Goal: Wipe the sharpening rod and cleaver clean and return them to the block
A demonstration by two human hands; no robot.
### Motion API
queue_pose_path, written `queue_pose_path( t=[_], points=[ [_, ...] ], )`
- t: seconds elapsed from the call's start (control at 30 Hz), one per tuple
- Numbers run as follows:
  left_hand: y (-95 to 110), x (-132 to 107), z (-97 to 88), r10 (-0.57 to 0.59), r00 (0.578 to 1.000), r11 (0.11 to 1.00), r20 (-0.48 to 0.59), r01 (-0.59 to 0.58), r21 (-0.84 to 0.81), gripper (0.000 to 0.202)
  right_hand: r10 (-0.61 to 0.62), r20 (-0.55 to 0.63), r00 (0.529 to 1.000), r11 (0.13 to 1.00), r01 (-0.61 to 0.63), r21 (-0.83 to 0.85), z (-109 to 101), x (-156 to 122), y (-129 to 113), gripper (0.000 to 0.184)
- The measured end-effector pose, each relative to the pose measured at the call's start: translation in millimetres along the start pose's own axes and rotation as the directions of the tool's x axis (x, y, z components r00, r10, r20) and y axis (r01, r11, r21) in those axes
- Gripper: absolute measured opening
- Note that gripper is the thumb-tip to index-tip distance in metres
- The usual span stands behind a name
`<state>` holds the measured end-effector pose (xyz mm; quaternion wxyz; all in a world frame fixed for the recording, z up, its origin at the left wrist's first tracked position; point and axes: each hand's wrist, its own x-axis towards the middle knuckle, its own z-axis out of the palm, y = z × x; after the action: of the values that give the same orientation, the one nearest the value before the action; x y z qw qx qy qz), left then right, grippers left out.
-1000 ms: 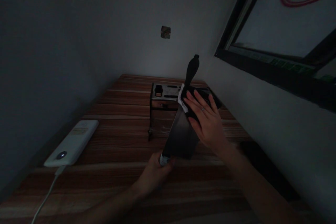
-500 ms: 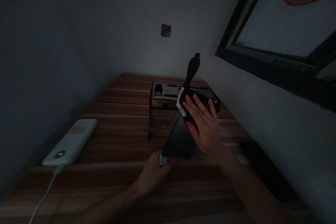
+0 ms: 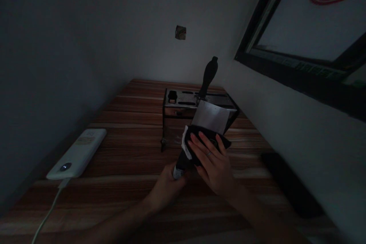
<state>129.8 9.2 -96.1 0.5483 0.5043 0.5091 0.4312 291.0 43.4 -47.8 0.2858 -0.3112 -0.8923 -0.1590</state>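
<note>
A broad cleaver (image 3: pixel 211 119) stands tilted over the wooden table (image 3: pixel 126 122), its black handle (image 3: pixel 209 73) pointing up. My left hand (image 3: pixel 166 190) is closed on the low end of the blade, near a small pale patch. My right hand (image 3: pixel 213 166) presses a dark cloth with a white edge (image 3: pixel 200 137) against the lower part of the blade, fingers laid over it. The upper blade shows bare and pale. The scene is very dim.
A metal knife block (image 3: pixel 177 110) with slots stands behind the cleaver. A white power bank (image 3: pixel 78 153) with a cable (image 3: pixel 47 217) lies at the left. A dark flat object (image 3: pixel 286 183) rests by the right wall, under a dark-framed window (image 3: pixel 286 68).
My right hand has slid the cloth down the blade from near the handle toward my left hand, which uncovered the upper blade. My left hand has stayed in place.
</note>
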Motion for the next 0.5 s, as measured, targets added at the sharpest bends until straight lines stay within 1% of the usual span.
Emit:
queue_pose_path(
  t=[0.1, 0.17, 0.3, 0.4, 0.5],
  points=[
    [-3.2, 0.8, -0.7, 0.017, 1.0, 1.0, 0.005, -0.017, -0.008, 0.004, -0.04, 0.005, 0.999, 0.999, 0.04, -0.004, 2.7, -8.2, -7.0, 0.043],
    [-4.1, 1.1, -0.8, 0.037, 0.999, 0.999, 0.019, -0.036, -0.022, 0.008, -0.061, 0.025, 0.998, 0.998, 0.062, -0.003, 4.0, -12.7, -11.5, 0.043],
    [-1.0, 0.0, -1.6, 0.044, 0.997, 0.997, 0.066, -0.04, -0.061, 0.016, -0.106, 0.068, 0.992, 0.994, 0.106, 0.015, 6.3, -20.7, -21.3, 0.041],
    [3.4, -1.6, -3.6, 0.098, 0.991, 0.995, 0.094, -0.095, -0.037, 0.02, -0.147, 0.091, 0.985, 0.988, 0.143, 0.054, 7.8, -25.5, -27.5, 0.041],
    [4.9, -2.2, -5.3, 0.141, 0.987, 0.99, 0.076, -0.141, -0.006, 0.025, -0.156, 0.083, 0.984, 0.985, 0.15, 0.083, 8.5, -28.0, -30.2, 0.042]
  ],
)
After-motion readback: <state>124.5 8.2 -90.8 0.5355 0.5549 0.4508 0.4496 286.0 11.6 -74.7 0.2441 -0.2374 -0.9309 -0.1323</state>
